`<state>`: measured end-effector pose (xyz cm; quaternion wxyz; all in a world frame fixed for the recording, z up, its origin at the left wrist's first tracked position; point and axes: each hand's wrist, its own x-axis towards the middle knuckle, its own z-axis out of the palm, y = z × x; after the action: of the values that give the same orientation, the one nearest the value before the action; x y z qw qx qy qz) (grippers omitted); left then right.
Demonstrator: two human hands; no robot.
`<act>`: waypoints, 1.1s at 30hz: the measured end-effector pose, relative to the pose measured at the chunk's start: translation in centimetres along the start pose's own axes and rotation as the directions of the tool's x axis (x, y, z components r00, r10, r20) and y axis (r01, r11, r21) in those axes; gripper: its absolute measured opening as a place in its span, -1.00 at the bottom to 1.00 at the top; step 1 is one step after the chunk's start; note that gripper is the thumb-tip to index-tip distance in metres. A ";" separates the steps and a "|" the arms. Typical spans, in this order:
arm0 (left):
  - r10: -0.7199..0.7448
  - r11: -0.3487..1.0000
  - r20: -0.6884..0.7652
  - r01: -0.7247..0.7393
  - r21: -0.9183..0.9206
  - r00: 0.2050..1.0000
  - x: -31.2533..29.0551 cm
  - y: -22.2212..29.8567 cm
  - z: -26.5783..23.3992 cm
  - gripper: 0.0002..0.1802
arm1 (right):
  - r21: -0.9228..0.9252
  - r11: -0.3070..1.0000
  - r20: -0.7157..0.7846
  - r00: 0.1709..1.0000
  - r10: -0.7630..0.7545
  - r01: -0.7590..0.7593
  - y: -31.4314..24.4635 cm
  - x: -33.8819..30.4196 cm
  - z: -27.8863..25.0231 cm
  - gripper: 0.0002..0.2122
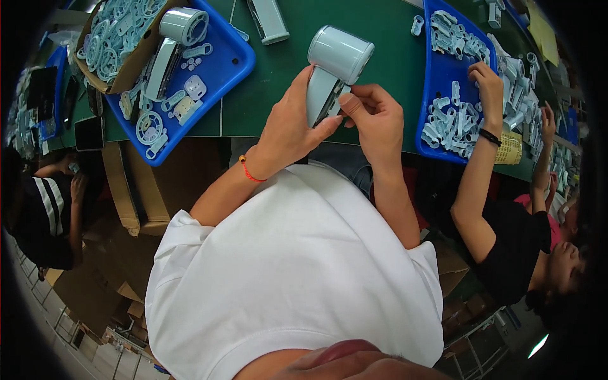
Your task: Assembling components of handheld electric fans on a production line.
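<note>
Pale-blue plastic, a cylinder-headed housing (341, 54) is gripped in the left hand (288, 130), apparently so its open handle (320, 94) faces the right hand (380, 120); whether those fingertips (347, 101) hold anything cannot be told. Right of them, a blue plastic parts tray (438, 78) sits probably within reach.

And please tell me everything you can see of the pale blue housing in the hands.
The pale blue housing looks like glossy plastic: a wide cylinder joined to a narrower handle, whose right side shows a dark opening with unclear inner detail. It is tilted, over the green table, cylinder end away from the person. The left hand's grip holds the handle; the right hand's grip is at the opening, exact contact unclear.
</note>
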<state>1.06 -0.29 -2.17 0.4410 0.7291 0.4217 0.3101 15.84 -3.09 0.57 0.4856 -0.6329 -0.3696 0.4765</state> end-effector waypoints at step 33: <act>-0.112 0.906 0.230 0.195 -0.377 0.967 0.6 0.4 -0.6 -0.34 | 0.359 0.929 0.321 0.946 -0.034 -0.088 3.5 0.4 -0.8 -0.29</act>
<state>1.00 0.39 -1.50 0.6431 0.6168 0.3593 0.2772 16.71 -3.85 -2.85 0.5221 -0.4493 -0.3390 0.6408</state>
